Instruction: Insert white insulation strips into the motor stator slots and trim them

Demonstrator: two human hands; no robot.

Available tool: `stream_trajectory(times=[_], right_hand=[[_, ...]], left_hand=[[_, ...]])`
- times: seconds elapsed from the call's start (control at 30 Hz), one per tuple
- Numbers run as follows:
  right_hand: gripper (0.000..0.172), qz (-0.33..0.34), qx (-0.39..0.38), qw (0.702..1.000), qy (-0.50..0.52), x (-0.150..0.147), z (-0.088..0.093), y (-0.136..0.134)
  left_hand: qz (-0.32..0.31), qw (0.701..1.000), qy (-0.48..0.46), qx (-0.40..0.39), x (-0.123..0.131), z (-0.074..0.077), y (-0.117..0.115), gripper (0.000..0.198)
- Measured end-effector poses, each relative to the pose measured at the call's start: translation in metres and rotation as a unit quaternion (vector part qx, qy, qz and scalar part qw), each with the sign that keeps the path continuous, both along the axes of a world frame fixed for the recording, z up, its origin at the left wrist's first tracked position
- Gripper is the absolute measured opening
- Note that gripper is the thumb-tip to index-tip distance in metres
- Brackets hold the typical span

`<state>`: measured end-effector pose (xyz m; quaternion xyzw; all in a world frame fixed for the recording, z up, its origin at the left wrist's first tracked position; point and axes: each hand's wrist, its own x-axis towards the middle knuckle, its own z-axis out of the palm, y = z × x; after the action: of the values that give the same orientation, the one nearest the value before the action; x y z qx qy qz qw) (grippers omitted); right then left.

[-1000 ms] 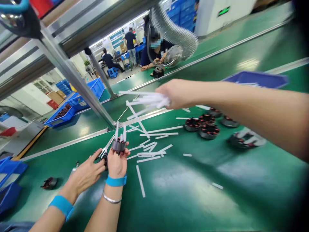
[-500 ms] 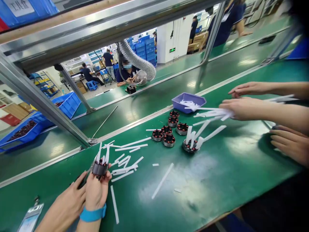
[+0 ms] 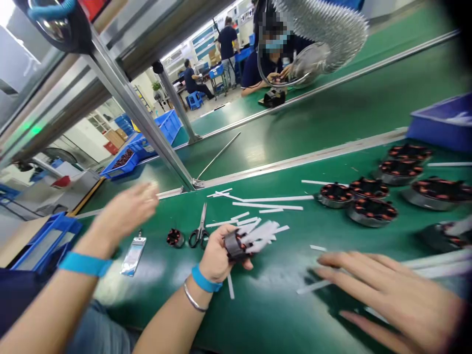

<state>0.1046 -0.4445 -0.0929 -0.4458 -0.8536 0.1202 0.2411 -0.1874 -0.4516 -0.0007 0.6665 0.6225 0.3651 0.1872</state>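
Observation:
My right hand grips a dark motor stator with several white paper strips sticking out of it, held low over the green belt. My left hand is raised above the belt to the left, blurred, fingers apart and holding nothing. Scissors and a small stator lie on the belt between my hands. A clear badge sleeve lies below my left hand.
Another person's hand lies flat at lower right over long strips. Several stators sit at right, loose strips mid-belt, a blue tray far right. A slanted metal post and blue bins stand left. People work behind.
My left hand left the stator and rose to the left. My right hand tipped the stator on its side. The view swung back left; the scissors now lie on the belt.

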Motion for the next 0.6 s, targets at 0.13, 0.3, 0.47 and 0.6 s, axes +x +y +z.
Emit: stream_trajectory(times=[0.13,0.3,0.47,0.6], right_hand=[[0.026,0.080,-0.124,0.989,0.018,-0.022,0.014,0.011],[0.033,0.074,-0.239,0.963,0.099,-0.026,0.072,0.030],[0.034,0.174,-0.292,0.931,0.135,-0.038,0.105,0.043],[0.032,0.185,-0.313,0.918,0.156,-0.046,0.098,0.045]], left_hand=[[-0.101,0.826,-0.498,-0.245,0.018,-0.026,0.006,0.025],[-0.140,0.767,-0.546,-0.308,0.007,-0.035,0.007,0.036],[-0.169,0.759,-0.527,-0.343,0.005,-0.049,0.010,0.047],[-0.188,0.754,-0.500,-0.382,0.009,-0.049,0.008,0.047]])
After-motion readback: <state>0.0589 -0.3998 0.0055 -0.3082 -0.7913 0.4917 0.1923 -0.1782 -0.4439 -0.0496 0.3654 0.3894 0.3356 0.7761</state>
